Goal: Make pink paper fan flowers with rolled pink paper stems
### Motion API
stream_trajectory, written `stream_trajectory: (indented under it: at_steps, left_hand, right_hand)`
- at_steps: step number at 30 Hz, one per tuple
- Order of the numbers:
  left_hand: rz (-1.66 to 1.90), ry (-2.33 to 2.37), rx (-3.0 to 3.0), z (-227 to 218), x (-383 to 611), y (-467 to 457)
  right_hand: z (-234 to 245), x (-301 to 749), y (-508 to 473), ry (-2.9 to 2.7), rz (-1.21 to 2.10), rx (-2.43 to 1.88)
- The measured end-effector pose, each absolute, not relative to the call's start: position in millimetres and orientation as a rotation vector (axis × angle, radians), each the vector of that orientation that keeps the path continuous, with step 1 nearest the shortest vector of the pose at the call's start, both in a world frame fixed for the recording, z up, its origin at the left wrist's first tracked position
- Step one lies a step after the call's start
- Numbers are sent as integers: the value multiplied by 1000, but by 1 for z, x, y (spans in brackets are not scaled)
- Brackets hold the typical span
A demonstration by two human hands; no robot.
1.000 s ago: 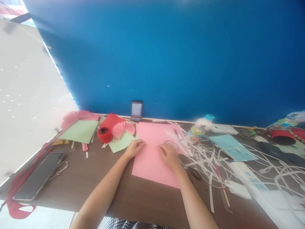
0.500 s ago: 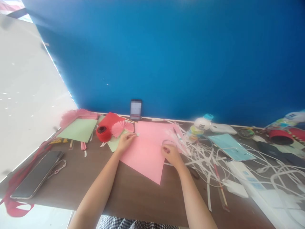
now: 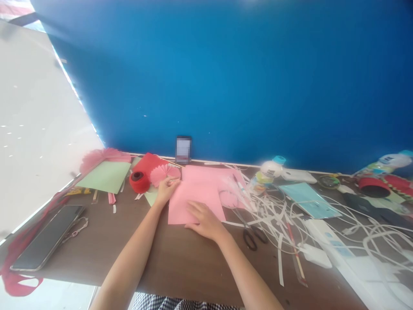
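Several white strips (image 3: 271,211) and scissors (image 3: 248,227) crowd the right side of the pink sheet (image 3: 179,209), back from the table's (image 3: 180,262) front edge; a phone (image 3: 48,237) lies near the left edge. The right hand (image 3: 204,219) spreads flat on the sheet, gripping nothing; the left hand (image 3: 167,190) curls by its far left corner, too blurred to tell whether it grasps anything.

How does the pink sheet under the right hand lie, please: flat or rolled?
Flat: the pink sheet is smooth beneath the right hand.
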State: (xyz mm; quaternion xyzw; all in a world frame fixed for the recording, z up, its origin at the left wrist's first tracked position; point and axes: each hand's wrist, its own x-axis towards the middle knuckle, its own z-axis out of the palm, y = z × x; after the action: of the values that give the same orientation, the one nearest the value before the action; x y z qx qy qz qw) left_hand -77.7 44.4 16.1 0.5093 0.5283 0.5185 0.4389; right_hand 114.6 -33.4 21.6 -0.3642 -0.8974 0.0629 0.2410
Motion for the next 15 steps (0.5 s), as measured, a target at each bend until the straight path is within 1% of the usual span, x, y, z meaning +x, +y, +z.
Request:
stream_trajectory:
  at_steps: [6, 11, 15]
  left_hand:
    - [1328, 1162, 1137, 13, -80, 44]
    - [1348, 1158, 1036, 5, -81, 48]
    - [1405, 1082, 821, 2, -81, 52]
  right_hand:
    - [13, 121, -31, -2465, 172, -1036]
    - [14, 118, -32, -2519, 128, -994]
    - [14, 111, -33, -2506, 21, -917]
